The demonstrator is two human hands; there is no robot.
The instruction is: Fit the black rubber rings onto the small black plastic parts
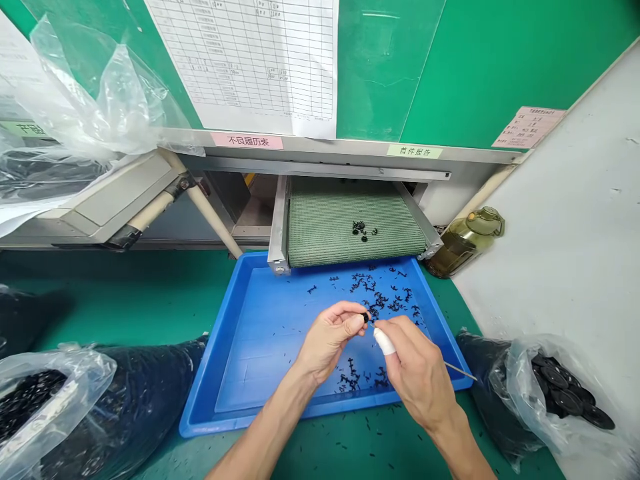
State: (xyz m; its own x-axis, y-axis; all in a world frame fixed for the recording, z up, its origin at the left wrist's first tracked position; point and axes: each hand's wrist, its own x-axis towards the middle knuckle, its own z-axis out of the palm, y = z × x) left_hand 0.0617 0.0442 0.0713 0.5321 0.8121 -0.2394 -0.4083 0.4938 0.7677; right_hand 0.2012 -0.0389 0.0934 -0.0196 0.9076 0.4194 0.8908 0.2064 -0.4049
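Over the blue tray, my left hand pinches a small black part between thumb and fingertips. Close beside it, my right hand grips a thin stick-like tool; its long end sticks out behind the hand to the right, and its tip is near the black part. White tape or a finger cot wraps my right thumb. Small black pieces lie scattered in the tray, mostly at its right side. Whether the tool's tip touches the part I cannot tell.
A green mesh conveyor carrying a few black parts ends above the tray's far edge. Plastic bags of black pieces stand left and right. A greenish bottle stands by the wall. Black bits dot the green floor.
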